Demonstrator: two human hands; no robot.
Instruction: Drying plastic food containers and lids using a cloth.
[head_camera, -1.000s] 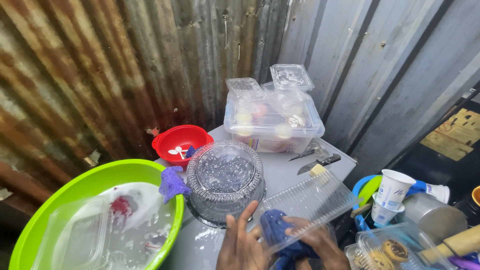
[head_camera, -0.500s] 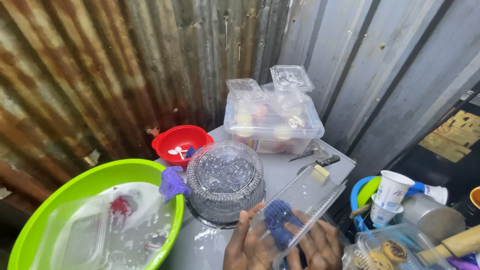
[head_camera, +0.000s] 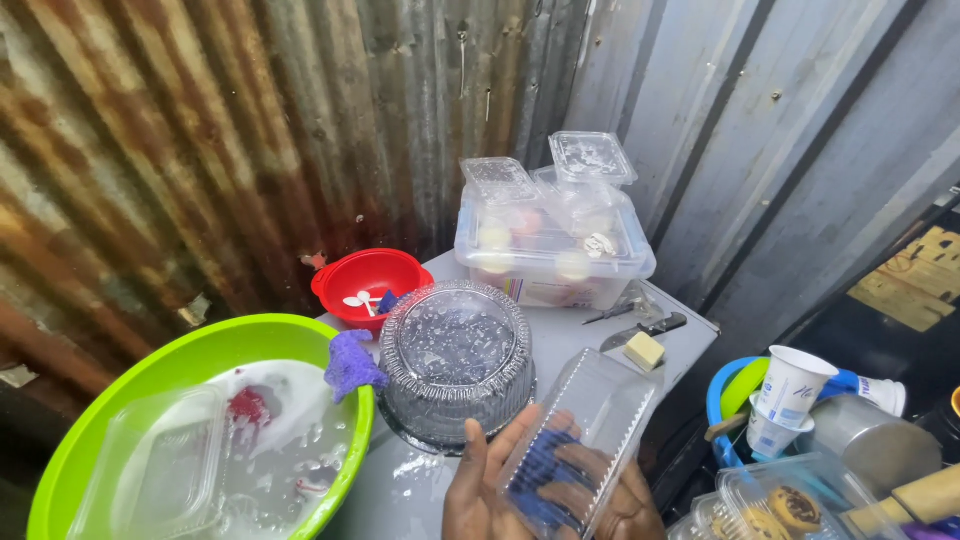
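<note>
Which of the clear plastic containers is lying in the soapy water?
The rectangular tray inside the green basin. The dome stands on the table, the storage box is near the wall, and another tray is in the hands.

A clear plastic clamshell tray (head_camera: 590, 430) with ribbed walls is held tilted at the near edge of the grey table, its open side toward the person, long axis running up and to the right. Behind its see-through bottom shows a blue scrubbing cloth (head_camera: 545, 475), pressed against the plastic.
</note>
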